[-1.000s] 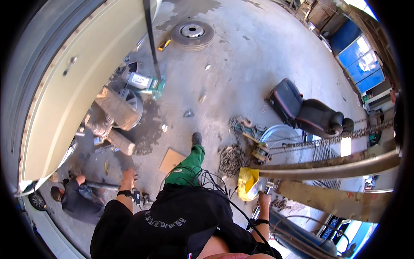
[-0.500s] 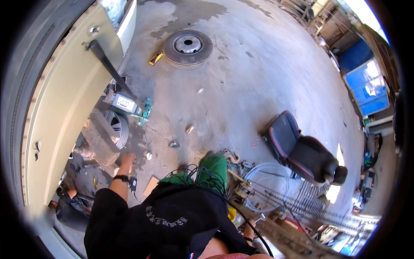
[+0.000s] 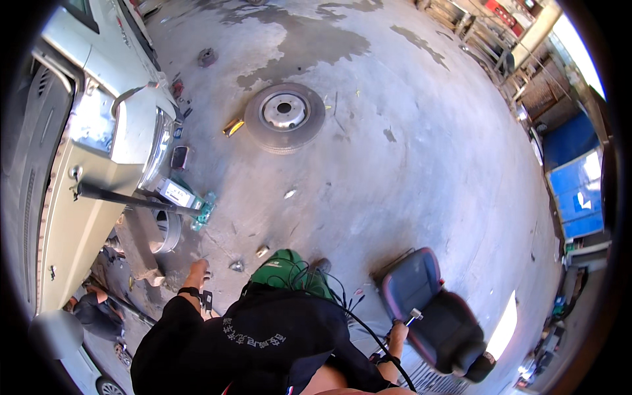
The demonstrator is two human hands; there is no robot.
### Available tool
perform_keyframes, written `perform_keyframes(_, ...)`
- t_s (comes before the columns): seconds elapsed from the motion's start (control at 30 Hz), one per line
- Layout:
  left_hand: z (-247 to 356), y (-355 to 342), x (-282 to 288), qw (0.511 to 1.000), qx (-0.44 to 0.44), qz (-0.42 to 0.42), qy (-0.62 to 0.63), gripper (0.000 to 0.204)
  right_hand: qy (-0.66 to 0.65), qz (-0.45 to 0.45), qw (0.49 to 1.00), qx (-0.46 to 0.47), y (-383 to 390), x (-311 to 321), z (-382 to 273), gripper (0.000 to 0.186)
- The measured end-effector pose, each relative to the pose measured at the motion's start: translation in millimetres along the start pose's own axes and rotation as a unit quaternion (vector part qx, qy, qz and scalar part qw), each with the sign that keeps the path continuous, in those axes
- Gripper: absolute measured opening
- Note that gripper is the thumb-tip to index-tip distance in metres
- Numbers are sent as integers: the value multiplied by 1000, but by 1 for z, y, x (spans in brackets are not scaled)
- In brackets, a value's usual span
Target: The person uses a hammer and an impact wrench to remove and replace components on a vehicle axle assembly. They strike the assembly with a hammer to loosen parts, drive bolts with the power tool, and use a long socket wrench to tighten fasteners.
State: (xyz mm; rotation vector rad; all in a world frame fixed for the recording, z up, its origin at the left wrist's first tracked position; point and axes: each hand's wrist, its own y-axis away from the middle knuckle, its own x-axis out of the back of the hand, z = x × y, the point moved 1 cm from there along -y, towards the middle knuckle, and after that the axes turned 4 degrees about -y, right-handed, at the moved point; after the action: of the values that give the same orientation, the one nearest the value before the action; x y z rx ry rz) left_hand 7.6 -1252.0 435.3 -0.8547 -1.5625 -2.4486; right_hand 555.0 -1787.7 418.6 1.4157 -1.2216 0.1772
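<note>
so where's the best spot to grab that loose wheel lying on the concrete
The wheel lies flat, hub face up, apart from the car. Best grip is probably the tyre's outer edge on its near side, fingers hooked under the tread; the open floor there leaves room to tip it up.

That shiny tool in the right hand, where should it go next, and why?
Probably the right hand should carry the metal-tipped tool leftward, past the dark car seat, toward the bare wheel hub on the vehicle. The removed wheel lies on the concrete, and the empty left hand already reaches that way.
</note>
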Motion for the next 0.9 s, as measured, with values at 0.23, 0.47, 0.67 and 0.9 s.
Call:
perform_keyframes(0.23, 124, 33, -121, 999, -7, 25, 39, 26, 105, 8, 941, 321, -151, 48, -197, 31)
perform_keyframes(0.47, 257, 7, -260, 996, 71, -24, 40, 29, 148, 62, 976, 145, -199, 86, -349, 25)
perform_keyframes(0.67, 417, 0, -316, 999, -33, 28, 4, 31, -25, -22, 999, 36, -197, 89, -551, 29)
perform_keyframes(0.9, 608, 18, -398, 983, -167, 80, -12, 22, -42, -83, 994, 58, -239, 54, -806, 31)
